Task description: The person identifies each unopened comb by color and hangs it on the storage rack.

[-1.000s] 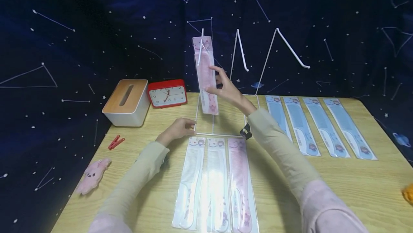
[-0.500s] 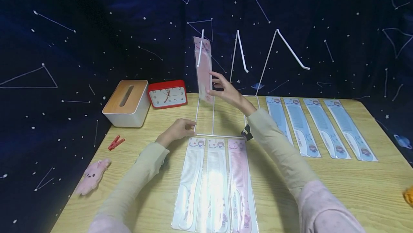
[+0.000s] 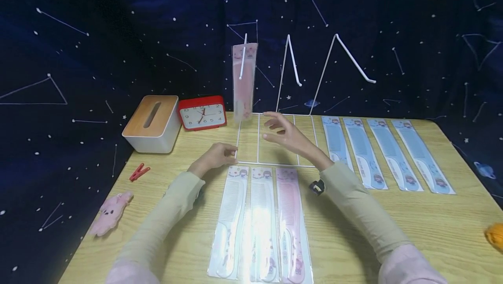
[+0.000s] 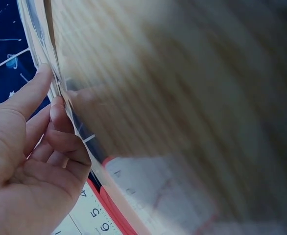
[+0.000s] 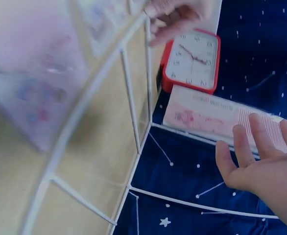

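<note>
A packaged pink comb (image 3: pixel 243 83) hangs from the left arm of a white wire rack (image 3: pixel 258 140) in the head view. Just below and right of it, my right hand (image 3: pixel 290 137) is off the package, fingers spread and holding nothing. The right wrist view has the same pink comb (image 5: pixel 202 115) beyond my right hand's (image 5: pixel 261 169) loose fingers. At the rack's front left corner, my left hand (image 3: pixel 216 156) pinches the wire base. In the left wrist view, thumb and fingers of my left hand (image 4: pixel 40 152) close at a thin edge; the gripped wire is hard to make out there.
Three packaged combs, including a pink one (image 3: pixel 289 227), lie before the rack. Several blue combs (image 3: pixel 363 153) lie at right. A red clock (image 3: pixel 202 113), tissue box (image 3: pixel 151 124), red clip (image 3: pixel 139 172) and pink plush (image 3: pixel 111 214) are at left. An orange object (image 3: pixel 495 236) sits far right.
My right hand has let go of the pink comb and moved down and right, away from it. The comb now hangs by itself on the left arm. My left hand has stayed at the rack's corner.
</note>
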{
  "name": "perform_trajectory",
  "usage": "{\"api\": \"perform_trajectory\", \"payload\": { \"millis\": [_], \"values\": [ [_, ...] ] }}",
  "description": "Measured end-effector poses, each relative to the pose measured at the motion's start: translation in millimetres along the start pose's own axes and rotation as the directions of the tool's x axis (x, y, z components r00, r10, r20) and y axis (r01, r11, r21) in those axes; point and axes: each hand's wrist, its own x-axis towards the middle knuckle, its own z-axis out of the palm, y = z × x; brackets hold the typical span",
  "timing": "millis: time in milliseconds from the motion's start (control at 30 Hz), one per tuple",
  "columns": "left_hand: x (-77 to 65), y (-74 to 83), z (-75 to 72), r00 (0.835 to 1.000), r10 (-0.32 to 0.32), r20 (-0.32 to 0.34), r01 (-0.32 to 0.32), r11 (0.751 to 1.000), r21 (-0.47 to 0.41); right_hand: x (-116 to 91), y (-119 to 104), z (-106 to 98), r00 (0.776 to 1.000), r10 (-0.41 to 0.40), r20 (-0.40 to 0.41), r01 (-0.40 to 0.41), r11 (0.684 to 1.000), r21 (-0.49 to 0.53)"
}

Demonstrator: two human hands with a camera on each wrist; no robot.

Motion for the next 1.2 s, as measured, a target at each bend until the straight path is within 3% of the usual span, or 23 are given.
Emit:
{"api": "perform_trajectory", "payload": {
  "millis": [233,400,667,967,1200],
  "values": [
    [-0.1,-2.9,2.5,1.000,0.007,-0.005,-0.007,1.000,-0.008,-52.3,6.7,15.6,0.999,0.011,0.043,-0.006,0.994,-0.111],
    [-0.5,-5.5,4.9,1.000,0.015,0.001,-0.015,1.000,-0.006,-90.5,16.0,27.0,0.996,0.081,0.043,-0.073,0.985,-0.154],
    [-2.4,-5.5,5.3,1.000,-0.002,-0.004,0.002,1.000,-0.017,-135.0,33.3,35.9,0.986,0.163,0.024,-0.146,0.933,-0.330],
    [2.0,-7.2,2.5,1.000,0.008,-0.015,-0.008,1.000,-0.019,-155.4,28.3,49.3,0.966,0.257,0.038,-0.206,0.849,-0.486],
    [4.9,-8.7,0.1,1.000,0.007,-0.018,-0.008,0.999,-0.044,-159.8,22.4,53.6,0.958,0.274,0.086,-0.186,0.821,-0.539]
  ]
}}
